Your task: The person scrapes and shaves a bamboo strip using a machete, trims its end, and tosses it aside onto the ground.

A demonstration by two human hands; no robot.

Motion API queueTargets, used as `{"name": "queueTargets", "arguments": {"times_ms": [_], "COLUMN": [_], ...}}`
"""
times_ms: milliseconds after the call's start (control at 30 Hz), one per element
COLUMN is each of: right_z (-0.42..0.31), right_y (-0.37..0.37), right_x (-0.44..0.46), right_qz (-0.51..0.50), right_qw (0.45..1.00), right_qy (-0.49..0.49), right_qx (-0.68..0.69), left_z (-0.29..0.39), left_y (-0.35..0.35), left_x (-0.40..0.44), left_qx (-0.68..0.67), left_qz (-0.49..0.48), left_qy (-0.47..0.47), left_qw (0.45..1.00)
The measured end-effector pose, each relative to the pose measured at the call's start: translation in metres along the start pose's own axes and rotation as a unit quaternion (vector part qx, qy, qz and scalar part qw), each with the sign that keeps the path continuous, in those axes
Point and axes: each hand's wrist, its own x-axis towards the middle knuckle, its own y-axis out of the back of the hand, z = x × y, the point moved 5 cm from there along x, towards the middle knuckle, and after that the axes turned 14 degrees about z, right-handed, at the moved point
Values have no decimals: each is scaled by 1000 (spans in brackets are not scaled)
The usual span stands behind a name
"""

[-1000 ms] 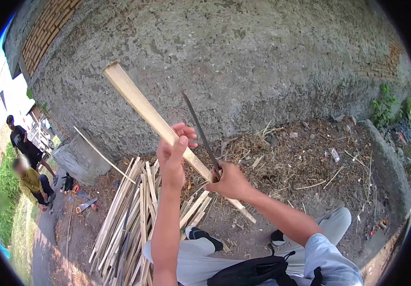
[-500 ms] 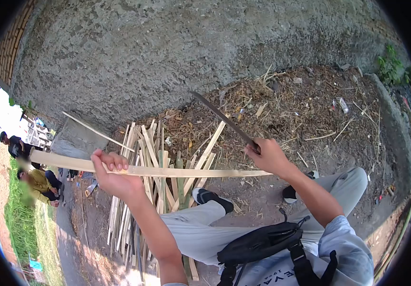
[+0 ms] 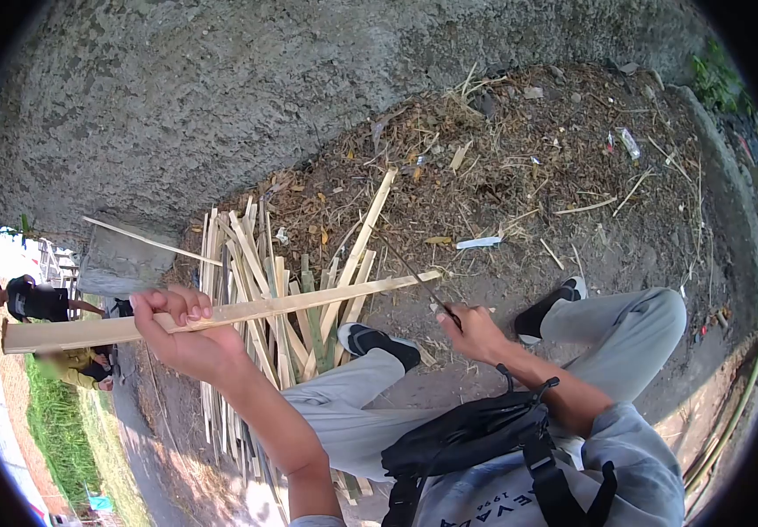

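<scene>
My left hand (image 3: pixel 199 342) is wrapped around a long pale bamboo strip (image 3: pixel 308 300) near its wider left end. The strip slants up to the right, and its thin far end lies above my right hand. My right hand (image 3: pixel 479 335) grips a machete (image 3: pixel 409 265) by the handle, much of which the fingers hide. Its dark blade is seen nearly edge-on, pointing up and left, just to the right of the strip and close to its far end. Whether blade and strip touch, I cannot tell.
A pile of bamboo strips (image 3: pixel 251 255) lies on the ground beneath the held one, beside my feet. A rough concrete wall (image 3: pixel 221 105) runs along the far side. A pale sliver (image 3: pixel 480 242) rests on the litter-strewn soil. Two people are at the left, one in black (image 3: pixel 40 301).
My right hand has moved down and left with the machete, whose blade has turned edge-on. The bamboo strip has shifted left, its far end tilting up. A pale sliver now shows on the soil.
</scene>
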Motion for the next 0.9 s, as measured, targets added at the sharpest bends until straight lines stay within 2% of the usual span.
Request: {"name": "queueTargets", "arguments": {"times_ms": [67, 167, 267, 367, 467, 567, 667, 767, 867, 900], "right_z": [-5, 7, 6, 12, -14, -26, -29, 5, 22, 13], "right_y": [-2, -15, -21, -30, -11, -14, -15, -28, -34, -32], "right_x": [-3, -8, -18, -21, -23, -24, -24, -17, -11, -11], "right_qz": [6, -41, -49, -37, -48, -14, -5, -34, -59, -60], "right_qw": [999, 999, 998, 998, 997, 993, 994, 999, 998, 998], "right_qy": [44, 24, -22, -11, -10, 76, 68, 7, -15, -11], "right_qx": [14, 15, 37, 46, 59, 87, 84, -1, -28, -13], "left_z": [-9, -9, -6, -3, -4, -5, -3, -9, -12, -13], "left_y": [-7, -8, -20, -31, -33, -33, -34, -35, -18, -19], "left_x": [-1, -4, -21, -34, -35, -29, -20, -21, -10, -13], "left_qx": [2, 34, 126, 176, 151, 141, 178, 96, 55, 66], "left_qz": [-60, -21, 91, 90, 47, 1, -25, -10, -93, -59], "left_qy": [36, -2, -85, -84, -51, -73, -173, -87, -17, -32], "left_qw": [998, 999, 984, 977, 986, 987, 968, 991, 994, 996]}}
